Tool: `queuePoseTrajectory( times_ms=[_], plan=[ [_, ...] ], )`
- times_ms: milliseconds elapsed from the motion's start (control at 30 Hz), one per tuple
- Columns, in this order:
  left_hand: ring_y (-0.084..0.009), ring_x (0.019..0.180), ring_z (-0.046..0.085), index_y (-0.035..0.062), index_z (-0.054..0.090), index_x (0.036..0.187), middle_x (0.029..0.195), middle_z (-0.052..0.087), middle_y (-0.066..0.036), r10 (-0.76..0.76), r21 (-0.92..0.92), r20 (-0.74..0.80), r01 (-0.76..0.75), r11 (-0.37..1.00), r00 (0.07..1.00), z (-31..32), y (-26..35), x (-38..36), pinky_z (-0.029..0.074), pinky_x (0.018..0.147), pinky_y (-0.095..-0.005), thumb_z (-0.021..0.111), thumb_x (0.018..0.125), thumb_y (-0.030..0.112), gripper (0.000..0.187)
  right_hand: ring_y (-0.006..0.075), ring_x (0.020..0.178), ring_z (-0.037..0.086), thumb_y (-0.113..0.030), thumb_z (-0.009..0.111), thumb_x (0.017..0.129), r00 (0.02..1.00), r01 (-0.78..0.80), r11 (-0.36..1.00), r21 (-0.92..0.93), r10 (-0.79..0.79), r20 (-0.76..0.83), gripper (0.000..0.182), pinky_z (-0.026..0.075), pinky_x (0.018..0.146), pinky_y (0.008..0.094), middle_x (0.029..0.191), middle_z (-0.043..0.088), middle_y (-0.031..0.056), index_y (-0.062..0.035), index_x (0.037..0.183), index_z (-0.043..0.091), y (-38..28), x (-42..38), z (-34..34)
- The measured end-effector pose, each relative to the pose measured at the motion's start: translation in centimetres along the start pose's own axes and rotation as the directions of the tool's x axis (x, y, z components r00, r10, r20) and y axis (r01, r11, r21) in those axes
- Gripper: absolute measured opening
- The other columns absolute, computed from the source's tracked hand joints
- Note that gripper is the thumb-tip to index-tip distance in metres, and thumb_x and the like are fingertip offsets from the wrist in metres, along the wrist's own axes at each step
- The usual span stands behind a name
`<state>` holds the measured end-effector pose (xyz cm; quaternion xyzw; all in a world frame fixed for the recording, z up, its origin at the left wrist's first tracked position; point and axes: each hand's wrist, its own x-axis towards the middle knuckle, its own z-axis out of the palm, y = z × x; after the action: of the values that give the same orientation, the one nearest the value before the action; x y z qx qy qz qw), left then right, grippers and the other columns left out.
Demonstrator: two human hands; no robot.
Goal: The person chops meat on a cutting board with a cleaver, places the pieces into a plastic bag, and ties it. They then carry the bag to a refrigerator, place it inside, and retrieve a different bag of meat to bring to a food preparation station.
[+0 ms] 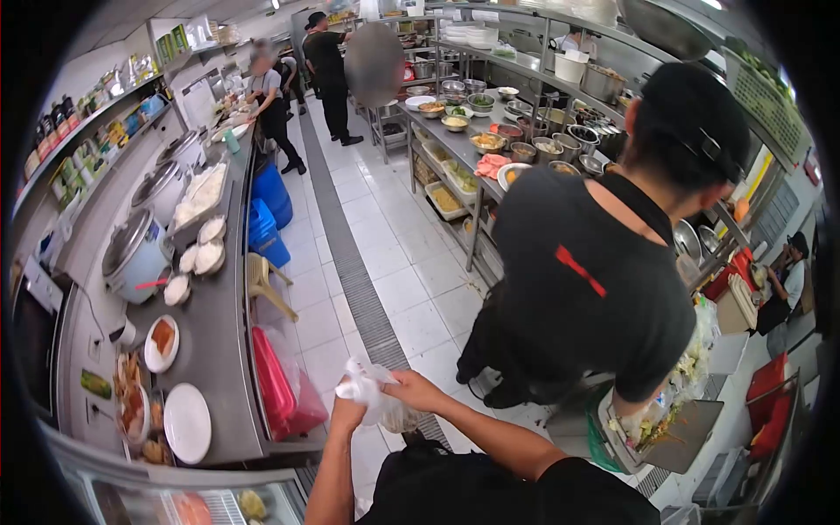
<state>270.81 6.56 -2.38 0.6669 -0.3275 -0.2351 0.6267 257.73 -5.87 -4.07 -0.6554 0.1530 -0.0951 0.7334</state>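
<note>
A whitish, translucent plastic bag (374, 395) is gathered between my two hands, low in the middle of the head view. My left hand (348, 409) grips its left side, the fingers partly covered by the bunched plastic. Closed on the opposite side of the bag is my right hand (415, 390). The lower part of the bag bulges beneath my hands; something seems to be inside, but I cannot make out what.
A steel counter (223, 350) on the left bears a white plate (187, 423) and rice cookers (138, 260). Below it stands a red bin (278, 385). Close on my right, a co-worker (595, 262) leans over a food-waste container (612, 437). A floor drain grate (350, 262) runs ahead.
</note>
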Motion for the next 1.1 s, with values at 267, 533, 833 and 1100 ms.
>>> queuePoseTrajectory(
  times_ms=[267, 533, 833, 1100],
  plan=[
    [-0.0137, 0.076, 0.061, 0.0008, 0.067, 0.093, 0.081, 0.066, -0.007, -0.026, 0.467, 0.148, -0.046, 0.883, 0.989, 1.6, 2.1, 23.4, 0.048, 0.067, -0.0307, 0.060, 0.084, 0.013, 0.016, 0.0066, 0.076, 0.055, -0.026, 0.057, 0.098, 0.896, 0.059, 0.997, 0.057, -0.027, -0.444, 0.028, 0.047, 0.069, 0.0258, 0.082, 0.064, -0.0008, -0.0005, 0.100, 0.067, -4.7, 13.1, -7.0],
    [-0.0173, 0.089, 0.063, 0.0001, 0.065, 0.104, 0.096, 0.069, -0.007, -0.060, -0.016, 0.507, 0.079, 0.997, 0.860, 4.1, 2.4, 42.8, 0.049, 0.081, -0.0328, 0.053, 0.085, 0.004, 0.023, 0.0063, 0.074, 0.054, -0.016, 0.065, 0.091, 0.762, 0.223, 0.967, 0.125, -0.093, -0.641, 0.018, 0.045, 0.065, 0.0228, 0.086, 0.062, -0.0025, -0.0025, 0.102, 0.064, -2.1, 26.3, -19.0],
    [-0.0156, 0.090, 0.061, 0.0034, 0.064, 0.117, 0.094, 0.067, -0.007, -0.187, 0.127, 0.513, 0.142, 0.982, 0.838, 4.2, 2.8, 63.8, 0.048, 0.081, -0.0310, 0.054, 0.088, 0.011, 0.032, 0.0085, 0.069, 0.054, -0.024, 0.057, 0.096, 0.770, 0.064, 0.988, -0.142, -0.140, -0.623, 0.024, 0.045, 0.064, 0.0280, 0.073, 0.060, 0.0018, -0.0018, 0.093, 0.064, -10.8, 44.9, -28.5],
    [-0.0138, 0.069, 0.062, 0.0019, 0.067, 0.105, 0.083, 0.067, -0.006, -0.095, 0.249, 0.735, -0.138, 0.959, 0.671, 10.8, 0.2, 79.7, 0.051, 0.063, -0.0309, 0.065, 0.083, 0.011, 0.024, 0.0113, 0.083, 0.056, -0.011, 0.057, 0.089, 0.667, 0.156, 0.987, -0.026, -0.124, -0.735, 0.022, 0.046, 0.074, 0.0270, 0.091, 0.062, 0.0031, -0.0029, 0.110, 0.060, -11.7, 57.1, -36.9]
  ],
)
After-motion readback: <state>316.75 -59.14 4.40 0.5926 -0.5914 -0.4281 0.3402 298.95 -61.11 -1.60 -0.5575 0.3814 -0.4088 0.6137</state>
